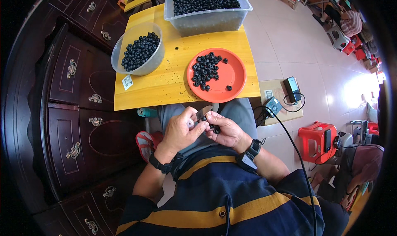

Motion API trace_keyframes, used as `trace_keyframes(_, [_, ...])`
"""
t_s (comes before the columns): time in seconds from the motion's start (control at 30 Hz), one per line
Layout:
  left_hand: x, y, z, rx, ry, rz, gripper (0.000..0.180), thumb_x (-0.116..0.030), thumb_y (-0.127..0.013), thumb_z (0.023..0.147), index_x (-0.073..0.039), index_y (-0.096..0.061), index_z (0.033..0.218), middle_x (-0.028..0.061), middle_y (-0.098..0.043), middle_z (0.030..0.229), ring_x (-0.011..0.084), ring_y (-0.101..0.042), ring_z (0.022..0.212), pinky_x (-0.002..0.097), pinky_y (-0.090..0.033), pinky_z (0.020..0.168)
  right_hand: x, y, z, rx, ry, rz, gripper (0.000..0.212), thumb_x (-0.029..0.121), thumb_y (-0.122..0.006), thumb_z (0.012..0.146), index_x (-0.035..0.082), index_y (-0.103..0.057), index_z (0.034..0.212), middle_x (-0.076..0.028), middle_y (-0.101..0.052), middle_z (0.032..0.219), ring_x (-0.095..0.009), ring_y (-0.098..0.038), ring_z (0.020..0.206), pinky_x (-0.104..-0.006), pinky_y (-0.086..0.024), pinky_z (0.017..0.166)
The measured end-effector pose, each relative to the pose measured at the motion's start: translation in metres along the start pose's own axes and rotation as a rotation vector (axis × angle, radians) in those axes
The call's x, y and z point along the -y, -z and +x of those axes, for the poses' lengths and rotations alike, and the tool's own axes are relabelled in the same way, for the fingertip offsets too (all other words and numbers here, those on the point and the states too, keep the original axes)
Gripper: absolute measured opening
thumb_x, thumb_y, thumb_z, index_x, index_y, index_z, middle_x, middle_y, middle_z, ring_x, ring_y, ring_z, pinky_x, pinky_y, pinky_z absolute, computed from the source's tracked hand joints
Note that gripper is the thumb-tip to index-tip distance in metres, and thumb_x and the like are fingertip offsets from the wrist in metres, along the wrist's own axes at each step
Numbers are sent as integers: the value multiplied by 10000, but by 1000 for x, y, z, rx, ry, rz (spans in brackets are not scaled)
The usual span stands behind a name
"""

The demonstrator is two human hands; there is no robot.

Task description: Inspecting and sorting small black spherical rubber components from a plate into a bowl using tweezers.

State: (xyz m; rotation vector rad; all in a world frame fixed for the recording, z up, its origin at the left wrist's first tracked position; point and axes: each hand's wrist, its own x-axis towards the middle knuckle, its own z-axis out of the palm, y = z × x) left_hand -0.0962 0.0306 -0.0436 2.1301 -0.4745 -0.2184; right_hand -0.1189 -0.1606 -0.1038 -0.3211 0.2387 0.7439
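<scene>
My left hand [181,130] is closed around a small knife [202,113], its blade pointing up and to the right. My right hand [225,130] cups a few small dark round berries [215,128] right beside the blade, over my lap. Just beyond my hands, a red plate [231,76] with several dark berries sits at the near edge of a yellow wooden table [173,80].
A clear round bowl [138,49] of berries stands at the table's left, a large clear tub [206,8] full of them at the far edge. A dark wooden cabinet [74,111] is on my left. On the tiled floor to my right are a red stool [316,140], cables and devices [291,89].
</scene>
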Motion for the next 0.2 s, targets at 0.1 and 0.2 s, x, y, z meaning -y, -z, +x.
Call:
trace_keyframes(0.1, [-6, 0, 2, -26, -53, 92, 382, -357, -780, 847, -50, -556, 884, 101, -600, 639, 263, -618, 545, 389, -462, 509, -1, -4, -1, -80, 2, -1, 80, 214, -614, 1012, 145, -625, 1050, 48, -636, 917, -66, -614, 792, -212, -522, 666])
trace_keyframes(0.2, [0, -3, 1, -20, -73, 137, 412, -397, -781, 840, -51, -568, 903, 118, -624, 673, 271, -649, 578, 414, -471, 521, -4, 0, 0, -82, -4, 16, 114, 208, -608, 1015, 132, -615, 1100, 44, -645, 938, -75, -621, 794, -215, -527, 671])
